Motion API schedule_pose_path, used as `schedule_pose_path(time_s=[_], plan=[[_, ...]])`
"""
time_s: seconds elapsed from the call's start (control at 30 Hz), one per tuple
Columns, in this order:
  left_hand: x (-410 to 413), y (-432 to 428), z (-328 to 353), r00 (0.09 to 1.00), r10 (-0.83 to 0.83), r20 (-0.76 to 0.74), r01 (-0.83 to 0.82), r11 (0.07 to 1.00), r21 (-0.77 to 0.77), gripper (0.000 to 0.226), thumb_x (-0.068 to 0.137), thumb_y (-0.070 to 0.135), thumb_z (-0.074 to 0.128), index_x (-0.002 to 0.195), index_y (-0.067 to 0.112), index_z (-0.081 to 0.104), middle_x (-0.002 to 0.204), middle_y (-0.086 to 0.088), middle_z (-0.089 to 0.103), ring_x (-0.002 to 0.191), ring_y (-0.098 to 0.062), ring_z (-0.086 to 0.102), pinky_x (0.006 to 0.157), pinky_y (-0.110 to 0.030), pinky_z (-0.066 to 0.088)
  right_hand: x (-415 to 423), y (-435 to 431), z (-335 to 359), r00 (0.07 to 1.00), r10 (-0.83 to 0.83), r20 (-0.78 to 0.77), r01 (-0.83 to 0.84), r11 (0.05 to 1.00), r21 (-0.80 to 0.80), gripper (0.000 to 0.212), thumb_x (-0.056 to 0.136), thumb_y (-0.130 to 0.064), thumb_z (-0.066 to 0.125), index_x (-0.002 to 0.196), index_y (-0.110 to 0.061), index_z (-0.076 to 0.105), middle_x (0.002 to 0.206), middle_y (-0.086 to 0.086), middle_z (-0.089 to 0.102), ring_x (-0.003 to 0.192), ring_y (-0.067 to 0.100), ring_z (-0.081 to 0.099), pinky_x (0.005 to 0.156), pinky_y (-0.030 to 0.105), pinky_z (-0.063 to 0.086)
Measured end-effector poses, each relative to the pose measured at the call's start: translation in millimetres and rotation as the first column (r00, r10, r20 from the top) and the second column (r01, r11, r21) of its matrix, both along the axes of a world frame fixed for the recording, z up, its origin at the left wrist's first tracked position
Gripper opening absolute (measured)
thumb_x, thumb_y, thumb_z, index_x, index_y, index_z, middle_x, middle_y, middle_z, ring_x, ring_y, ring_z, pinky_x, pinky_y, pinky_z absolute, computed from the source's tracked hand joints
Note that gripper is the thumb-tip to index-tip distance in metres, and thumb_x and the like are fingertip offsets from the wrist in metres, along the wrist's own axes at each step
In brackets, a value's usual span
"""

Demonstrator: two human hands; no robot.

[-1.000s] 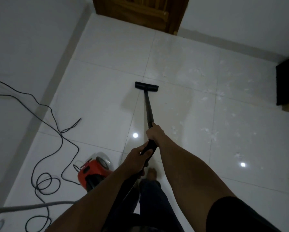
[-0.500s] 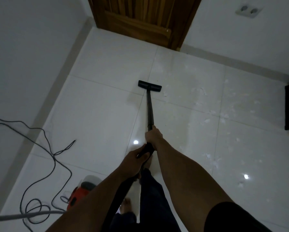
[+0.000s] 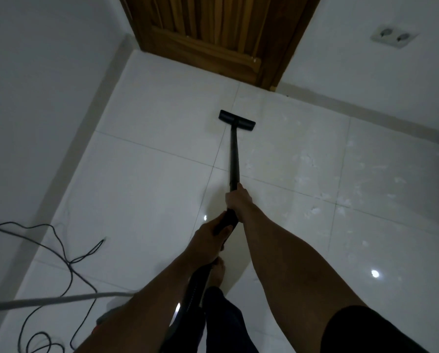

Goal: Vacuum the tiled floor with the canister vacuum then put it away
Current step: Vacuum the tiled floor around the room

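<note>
Since half a second ago the floor head [image 3: 237, 120] has slid further toward the wooden door [image 3: 213, 34], and the orange canister [image 3: 97, 328] now shows only as a red sliver under my left forearm. Nearest the camera, the black hose [image 3: 193, 289] runs up past my bare foot [image 3: 217, 271] to my left hand [image 3: 209, 233], whose fingers curl round the lower end of the wand [image 3: 235, 154]. Just ahead, my right hand [image 3: 238, 200] wraps the same wand, the two hands nearly touching. To my left a dark power cord [image 3: 68, 261] loops over the tiled floor [image 3: 149, 187], and a grey tube [image 3: 48, 300] (blurred; I cannot tell what it belongs to) crosses it. The wand slopes down and away to the floor head, which sits flat across a grout line, near the foot of the door. White scraps [image 3: 315, 210] lie scattered on the tiles right of the wand. Beyond, a double wall socket [image 3: 394, 36] sits on the white wall right of the door.
</note>
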State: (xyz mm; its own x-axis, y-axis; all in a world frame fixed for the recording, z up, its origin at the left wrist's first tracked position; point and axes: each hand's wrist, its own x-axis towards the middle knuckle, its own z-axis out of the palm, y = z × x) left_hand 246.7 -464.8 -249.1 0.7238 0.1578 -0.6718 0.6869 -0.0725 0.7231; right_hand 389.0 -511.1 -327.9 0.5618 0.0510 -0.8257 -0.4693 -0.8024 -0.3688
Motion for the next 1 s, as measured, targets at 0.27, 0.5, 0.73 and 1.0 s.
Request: schedule_pose_path(time_s=[0.27,0.5,0.73,1.0], plan=[[58,46,3,0.999,-0.04,0.027,0.039,0.998,0.046,0.045,0.104,0.034,0.047,0.148,0.034,0.038,0.064,0.001,0.059,0.052,-0.011,0.056,0.049,-0.022,0.047,54,44,20,0.998,-0.07,-0.009,0.07,0.998,-0.004,0.059,0.097,-0.014,0.044,0.154,-0.021,0.029,0.125,0.013,0.058,0.09,0.027,0.06,0.066,0.034,0.05],[92,76,-12,1.0,-0.022,0.019,0.022,0.999,0.033,0.047,0.103,0.037,0.048,0.149,0.036,0.037,0.068,-0.001,0.061,0.058,-0.015,0.059,0.054,-0.026,0.05,92,76,23,0.996,-0.078,0.035,0.079,0.996,-0.035,0.059,0.099,-0.011,0.045,0.155,-0.018,0.028,0.127,0.013,0.058,0.074,0.018,0.052,0.048,0.026,0.039],[129,110,-23,0.999,-0.007,-0.042,0.007,1.0,-0.01,0.049,0.103,0.034,0.05,0.15,0.033,0.038,0.102,-0.016,0.072,0.084,-0.033,0.068,0.065,-0.024,0.047,124,102,10,0.982,-0.188,0.03,0.189,0.981,-0.052,0.073,0.096,-0.008,0.045,0.159,-0.029,0.014,0.131,0.013,0.057,0.075,0.019,0.053,0.057,0.028,0.046],[195,124,-28,0.993,0.051,-0.111,-0.051,0.999,0.004,0.051,0.102,0.036,0.051,0.151,0.033,0.038,0.127,-0.019,0.065,0.111,-0.03,0.065,0.083,-0.034,0.054,191,125,13,0.987,-0.16,0.011,0.16,0.984,-0.084,0.077,0.096,-0.006,0.045,0.16,-0.029,0.007,0.131,0.014,0.057,0.086,0.024,0.059,0.065,0.031,0.048]])
